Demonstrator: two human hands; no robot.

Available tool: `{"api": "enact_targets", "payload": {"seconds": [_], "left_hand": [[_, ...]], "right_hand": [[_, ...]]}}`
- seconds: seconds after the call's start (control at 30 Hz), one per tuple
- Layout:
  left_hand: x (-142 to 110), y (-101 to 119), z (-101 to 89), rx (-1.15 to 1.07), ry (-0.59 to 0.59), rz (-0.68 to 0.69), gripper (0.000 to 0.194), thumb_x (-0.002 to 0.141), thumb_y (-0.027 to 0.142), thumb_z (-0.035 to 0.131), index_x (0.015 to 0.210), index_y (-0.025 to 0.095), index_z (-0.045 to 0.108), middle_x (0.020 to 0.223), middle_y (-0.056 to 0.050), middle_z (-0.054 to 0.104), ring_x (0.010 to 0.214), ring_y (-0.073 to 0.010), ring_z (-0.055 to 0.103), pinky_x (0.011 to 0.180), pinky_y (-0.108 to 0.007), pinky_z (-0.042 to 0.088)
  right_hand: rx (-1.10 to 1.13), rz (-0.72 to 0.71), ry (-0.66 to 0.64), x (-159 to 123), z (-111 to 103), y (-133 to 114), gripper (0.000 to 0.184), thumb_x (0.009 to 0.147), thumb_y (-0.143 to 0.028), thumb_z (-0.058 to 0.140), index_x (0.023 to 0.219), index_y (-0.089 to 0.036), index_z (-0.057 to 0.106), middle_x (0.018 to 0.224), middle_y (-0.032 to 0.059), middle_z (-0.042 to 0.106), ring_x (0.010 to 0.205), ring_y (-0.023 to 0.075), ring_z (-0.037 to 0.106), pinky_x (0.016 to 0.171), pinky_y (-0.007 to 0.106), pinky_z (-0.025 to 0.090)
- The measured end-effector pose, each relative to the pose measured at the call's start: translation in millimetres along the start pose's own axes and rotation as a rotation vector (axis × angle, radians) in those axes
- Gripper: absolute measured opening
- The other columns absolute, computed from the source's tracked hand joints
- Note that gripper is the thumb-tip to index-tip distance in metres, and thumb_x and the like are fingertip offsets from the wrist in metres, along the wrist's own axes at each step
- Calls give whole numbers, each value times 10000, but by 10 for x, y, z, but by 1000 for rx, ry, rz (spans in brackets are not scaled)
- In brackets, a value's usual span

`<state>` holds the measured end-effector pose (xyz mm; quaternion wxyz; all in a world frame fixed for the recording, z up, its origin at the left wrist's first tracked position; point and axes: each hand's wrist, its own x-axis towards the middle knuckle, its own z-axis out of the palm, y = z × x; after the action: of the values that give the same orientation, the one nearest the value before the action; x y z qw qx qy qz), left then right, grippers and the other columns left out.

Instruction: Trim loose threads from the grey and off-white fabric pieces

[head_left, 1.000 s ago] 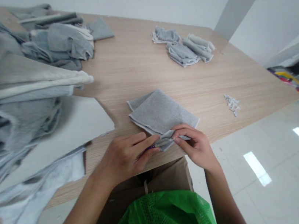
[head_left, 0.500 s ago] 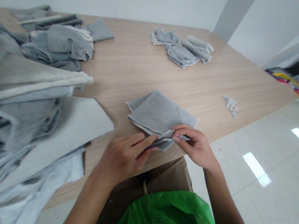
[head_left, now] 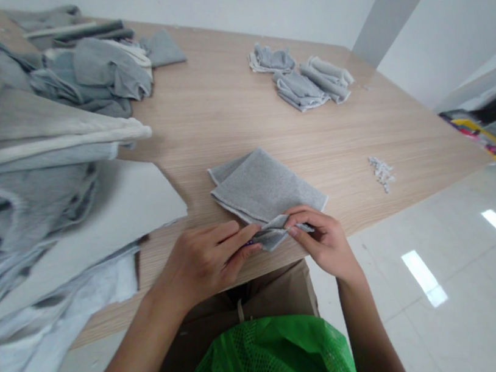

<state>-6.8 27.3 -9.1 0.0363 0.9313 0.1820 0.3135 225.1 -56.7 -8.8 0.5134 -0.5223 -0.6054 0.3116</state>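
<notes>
A folded grey cloth (head_left: 264,187) lies on the wooden table (head_left: 228,109) near its front edge. My left hand (head_left: 207,259) is closed around a small tool with a purple handle, its tip at the cloth's near corner. My right hand (head_left: 323,240) pinches that same corner of the cloth between thumb and fingers. The two hands almost meet at the table's edge.
A tall stack of grey fabric pieces (head_left: 30,179) fills the left side. More crumpled grey cloths (head_left: 94,78) lie at the back left. A small group of rolled grey pieces (head_left: 301,77) sits at the back right. White scraps (head_left: 382,172) lie near the right edge.
</notes>
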Motion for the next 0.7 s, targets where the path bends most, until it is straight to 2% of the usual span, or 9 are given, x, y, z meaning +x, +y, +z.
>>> {"api": "enact_targets", "payload": {"seconds": [0.4, 0.7], "left_hand": [[-2, 4, 5, -32, -1, -25, 240, 939, 264, 614, 1171, 207, 631, 744, 17, 641, 602, -138, 587, 545, -291, 391], [-35, -3, -13, -185, 7, -89, 262, 928, 234, 630, 1189, 236, 624, 807, 6, 684, 643, -133, 623, 545, -265, 414]], "right_hand": [[-19, -9, 0, 16, -3, 3, 80, 900, -189, 645, 898, -226, 716, 1000, 49, 700, 974, 191, 646, 883, 335, 488], [-16, -12, 3, 10, 0, -5, 75, 901, -193, 641, 894, -218, 711, 980, 51, 698, 953, 185, 649, 876, 329, 493]]}}
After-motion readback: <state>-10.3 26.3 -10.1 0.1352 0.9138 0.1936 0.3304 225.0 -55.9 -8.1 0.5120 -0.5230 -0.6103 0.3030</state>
